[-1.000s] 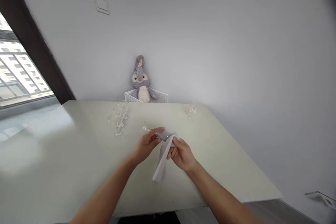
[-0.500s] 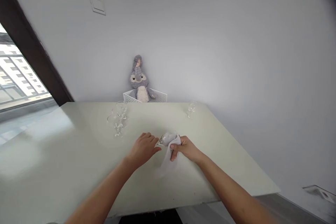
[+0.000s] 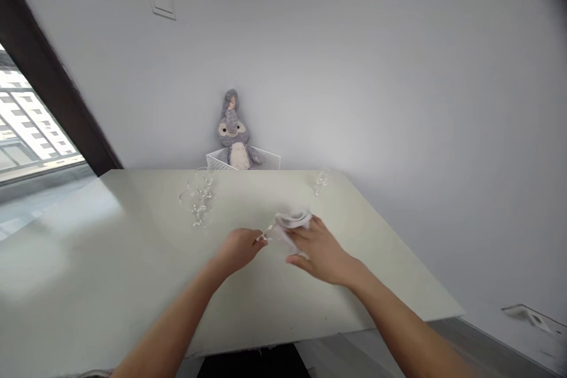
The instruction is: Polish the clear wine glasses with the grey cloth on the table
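My left hand (image 3: 241, 249) is closed with its thumb and fingers pinching the foot end of a small stemmed glass (image 3: 269, 233), tilted on its side above the table. A white cloth (image 3: 290, 223) is bunched around the bowl of this glass and hides most of it. My right hand (image 3: 319, 253) presses the cloth against the glass from the right, fingers over the fabric and thumb held apart; blur softens the fingers.
Several clear stemmed glasses (image 3: 199, 198) stand in a cluster at the left of the pale table (image 3: 146, 283). Another stemmed glass (image 3: 321, 180) is at the back right. Behind the table's far edge, a grey plush toy (image 3: 234, 136) sits in a white basket (image 3: 270, 158).
My right hand has turned palm-down over the cloth, and the hanging end of the cloth is now gathered up around the bowl. The fingers of my left hand have closed on the foot.
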### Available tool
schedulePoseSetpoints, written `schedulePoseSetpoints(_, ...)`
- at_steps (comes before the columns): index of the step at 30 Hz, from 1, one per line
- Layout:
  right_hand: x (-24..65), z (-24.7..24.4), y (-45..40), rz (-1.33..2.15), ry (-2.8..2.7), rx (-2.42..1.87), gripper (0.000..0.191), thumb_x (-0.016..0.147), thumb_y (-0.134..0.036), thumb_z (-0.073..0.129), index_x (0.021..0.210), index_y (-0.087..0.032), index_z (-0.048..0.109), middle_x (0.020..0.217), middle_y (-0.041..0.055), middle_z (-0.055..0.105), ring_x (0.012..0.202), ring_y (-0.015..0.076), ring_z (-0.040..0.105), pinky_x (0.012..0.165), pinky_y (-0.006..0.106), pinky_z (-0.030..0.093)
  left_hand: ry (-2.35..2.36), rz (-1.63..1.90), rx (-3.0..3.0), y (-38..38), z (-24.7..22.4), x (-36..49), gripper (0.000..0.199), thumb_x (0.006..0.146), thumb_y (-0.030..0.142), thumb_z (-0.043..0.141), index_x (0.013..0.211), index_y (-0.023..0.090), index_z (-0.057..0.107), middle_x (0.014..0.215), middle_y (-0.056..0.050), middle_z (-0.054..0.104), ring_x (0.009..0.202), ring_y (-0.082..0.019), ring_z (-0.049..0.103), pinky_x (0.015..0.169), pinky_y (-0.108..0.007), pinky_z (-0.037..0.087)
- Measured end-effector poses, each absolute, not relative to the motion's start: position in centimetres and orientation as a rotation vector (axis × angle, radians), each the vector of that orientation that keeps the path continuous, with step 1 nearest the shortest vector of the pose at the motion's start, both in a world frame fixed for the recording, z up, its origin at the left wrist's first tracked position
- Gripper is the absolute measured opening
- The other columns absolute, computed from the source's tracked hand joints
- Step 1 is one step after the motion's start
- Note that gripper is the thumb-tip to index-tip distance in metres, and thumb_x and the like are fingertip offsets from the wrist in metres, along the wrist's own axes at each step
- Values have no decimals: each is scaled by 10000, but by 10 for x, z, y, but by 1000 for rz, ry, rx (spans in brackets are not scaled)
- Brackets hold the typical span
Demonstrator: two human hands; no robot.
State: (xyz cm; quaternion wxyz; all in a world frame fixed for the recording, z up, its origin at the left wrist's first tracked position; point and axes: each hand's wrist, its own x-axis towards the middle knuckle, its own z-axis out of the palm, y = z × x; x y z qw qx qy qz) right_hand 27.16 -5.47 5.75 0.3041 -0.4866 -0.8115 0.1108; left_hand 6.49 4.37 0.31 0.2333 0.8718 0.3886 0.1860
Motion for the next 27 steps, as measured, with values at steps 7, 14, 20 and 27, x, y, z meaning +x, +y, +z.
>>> schedulePoseSetpoints(7,264,57,0,666,-2024,-1371,298,823,-407,437,755,-211,650,832,34,655,755,181,559,730,332,399,747,960,2403,40,-1,79,240,751,396,536,602,213,578,522,-43,514,533,-162,445,583,-277,325)
schedulePoseSetpoints(14,258,21,27,1211,-661,-961,376,701,-524,555,716,-151,601,682,35,640,632,164,583,629,296,449,868,1179,1885,42,-16,91,308,667,398,643,936,249,619,584,-36,549,621,-199,482,699,-288,361)
schedulePoseSetpoints(20,202,2,15,1182,-547,-753,386,785,-526,437,956,-200,551,939,47,633,812,183,589,674,309,467,1010,1371,1762,43,-15,122,352,710,296,607,1050,206,586,725,-68,541,838,-262,487,856,-356,302)
schedulePoseSetpoints(27,211,-7,23,999,-867,-968,295,794,-472,454,767,-183,506,713,5,576,680,139,532,623,258,426,1093,1188,2092,36,2,126,347,744,217,533,1088,231,570,898,-87,525,935,-265,461,889,-418,278)
